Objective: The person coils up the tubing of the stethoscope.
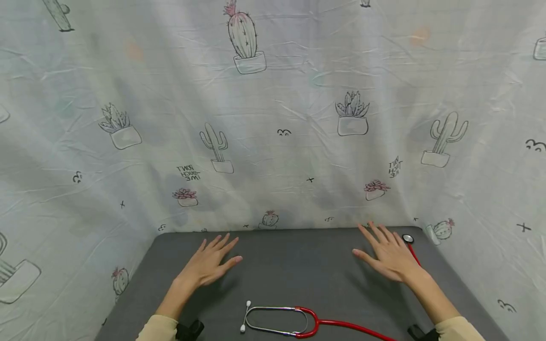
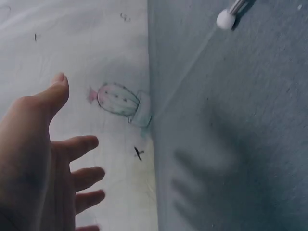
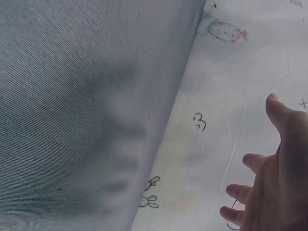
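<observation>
A stethoscope with red tubing (image 1: 345, 324) lies on the dark grey table, its metal ear tubes and white eartips toward the middle front. Its round chestpiece (image 1: 408, 238) rests near the far right corner, just past my right hand (image 1: 390, 255). That hand hovers palm down with spread fingers, holding nothing. On the left side my left hand (image 1: 209, 263) is likewise held above the table, fingers spread, nothing in it. One white eartip (image 2: 225, 19) shows at the top of the left wrist view. Part of the tubing is hidden beneath the right arm and beyond the frame's lower edge.
The grey table (image 1: 294, 265) ends at a back edge against a pale curtain (image 1: 281, 156) printed with potted cacti, which also hangs along both sides. Dark straps with small devices sit at both wrists. Shadows of both hands fall on the tabletop.
</observation>
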`<state>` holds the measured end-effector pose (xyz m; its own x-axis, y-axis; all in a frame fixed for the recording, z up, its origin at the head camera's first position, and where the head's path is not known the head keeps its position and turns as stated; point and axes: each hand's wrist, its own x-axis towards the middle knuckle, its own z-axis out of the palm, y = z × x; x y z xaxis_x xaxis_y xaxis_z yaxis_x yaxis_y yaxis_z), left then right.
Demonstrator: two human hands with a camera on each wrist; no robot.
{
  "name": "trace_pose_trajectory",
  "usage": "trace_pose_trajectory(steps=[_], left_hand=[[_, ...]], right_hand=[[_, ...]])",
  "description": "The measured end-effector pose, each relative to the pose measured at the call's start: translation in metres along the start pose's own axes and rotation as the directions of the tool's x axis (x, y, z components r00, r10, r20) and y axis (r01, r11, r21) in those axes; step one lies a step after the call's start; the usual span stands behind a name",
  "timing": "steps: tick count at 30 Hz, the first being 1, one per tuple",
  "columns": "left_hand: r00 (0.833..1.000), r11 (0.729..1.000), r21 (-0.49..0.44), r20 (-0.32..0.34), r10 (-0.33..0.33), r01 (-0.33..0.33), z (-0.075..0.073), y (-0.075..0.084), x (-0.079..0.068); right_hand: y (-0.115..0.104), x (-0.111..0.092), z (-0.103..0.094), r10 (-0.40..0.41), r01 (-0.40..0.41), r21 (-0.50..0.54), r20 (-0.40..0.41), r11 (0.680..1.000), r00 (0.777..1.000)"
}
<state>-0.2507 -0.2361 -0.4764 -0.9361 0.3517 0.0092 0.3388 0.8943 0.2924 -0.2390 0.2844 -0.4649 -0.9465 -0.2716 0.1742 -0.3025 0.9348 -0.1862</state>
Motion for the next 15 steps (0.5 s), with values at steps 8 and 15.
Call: trace_pose_trajectory(steps=[8,15], left_hand=[[0.951,0.955,-0.124,0.124,0.282,-0.268,0.031,0.044,-0.029],[0.859,0.88,-0.177,0.202,0.47,-0.44,0.061,0.068,-0.056]], right_hand=[[-0.018,-0.041,0.004,-0.101,0.101,0.016,-0.02,0.995,0.995],[-0.032,-0.077,0.026,-0.192,0.178,0.092,0.168,0.98,0.967]])
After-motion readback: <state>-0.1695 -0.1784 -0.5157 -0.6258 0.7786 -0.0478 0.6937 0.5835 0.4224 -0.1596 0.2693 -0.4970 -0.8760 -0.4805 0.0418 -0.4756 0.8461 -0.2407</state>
